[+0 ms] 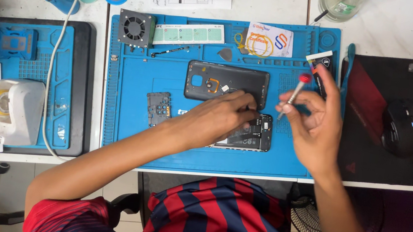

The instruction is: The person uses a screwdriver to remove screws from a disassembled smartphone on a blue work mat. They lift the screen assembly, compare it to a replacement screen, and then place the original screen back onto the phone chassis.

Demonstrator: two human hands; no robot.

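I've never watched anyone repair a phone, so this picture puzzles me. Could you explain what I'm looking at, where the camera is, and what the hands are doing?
The camera sits on the person's head, looking down at a desk. A blue work mat covers its middle. On it lies an opened phone, with its dark back cover set just above and a small dark inner plate to the side. The left hand rests on the opened phone. The right hand holds a small screwdriver with a red cap. A black mouse lies on a dark pad, and a white tape dispenser stands on the other side.

Single head-worn view, looking steeply down from above, fairly close, over blue work mat (127,119) on desk (389,23)
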